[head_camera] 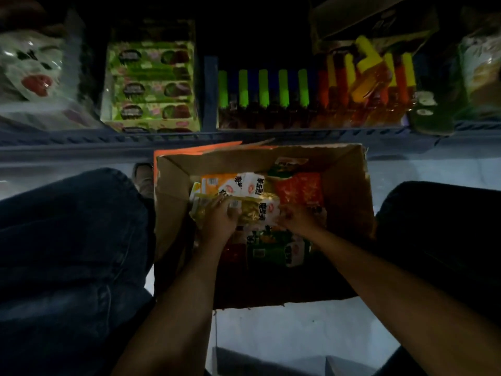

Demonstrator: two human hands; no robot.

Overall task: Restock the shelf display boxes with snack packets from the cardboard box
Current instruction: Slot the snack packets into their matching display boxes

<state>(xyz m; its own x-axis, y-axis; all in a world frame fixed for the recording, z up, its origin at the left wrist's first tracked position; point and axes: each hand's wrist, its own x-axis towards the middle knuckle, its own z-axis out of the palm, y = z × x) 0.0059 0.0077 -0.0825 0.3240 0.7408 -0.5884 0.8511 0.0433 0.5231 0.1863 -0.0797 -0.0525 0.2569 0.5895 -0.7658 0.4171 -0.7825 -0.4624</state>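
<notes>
snack packets (252, 210) under both hands, boxed

head view, steeply downward — close over cardboard box (349, 185), shelf beyond

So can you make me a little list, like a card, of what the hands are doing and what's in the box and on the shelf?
place: cardboard box on the floor, in front of a shelf
left hand: grips a yellow packet inside the box
right hand: fingers curled among the packets; what it holds is unclear
in box: orange packets, green packets, white ones
on shelf: green display box, a row of green-topped packets, orange ones
light: dim
</notes>
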